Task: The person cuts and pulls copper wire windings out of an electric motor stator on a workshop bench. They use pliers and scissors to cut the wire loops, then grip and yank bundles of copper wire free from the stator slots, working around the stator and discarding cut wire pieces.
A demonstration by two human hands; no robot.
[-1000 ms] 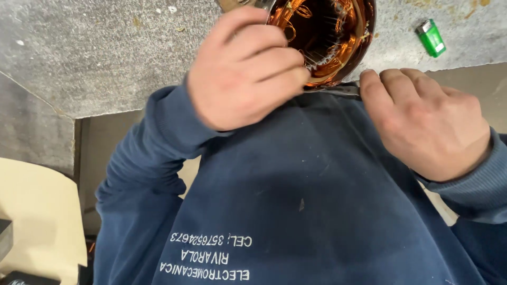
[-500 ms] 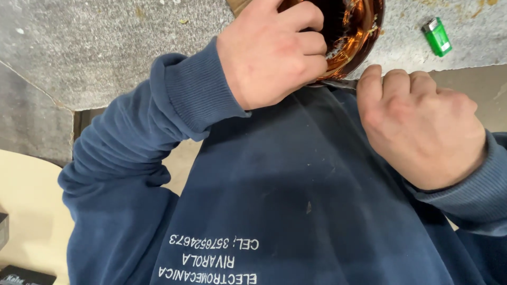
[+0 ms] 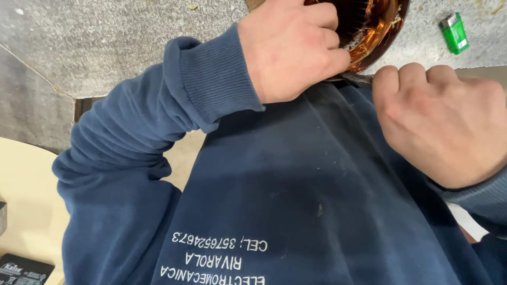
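I judged the stator [image 3: 369, 31] heavy, stiff, its copper windings fragile; my left hand [image 3: 288, 50] fisted gripped its rim, right hand [image 3: 438, 116] curled against its near edge.

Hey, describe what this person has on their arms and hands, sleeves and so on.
Both hands are bare: left hand, right hand. Long navy sweatshirt sleeves cover both arms, the left sleeve bunched in folds and ending in a ribbed cuff. White lettering marks the sweatshirt front.

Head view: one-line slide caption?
Left hand and right hand grip a copper-wound stator near a green lighter.
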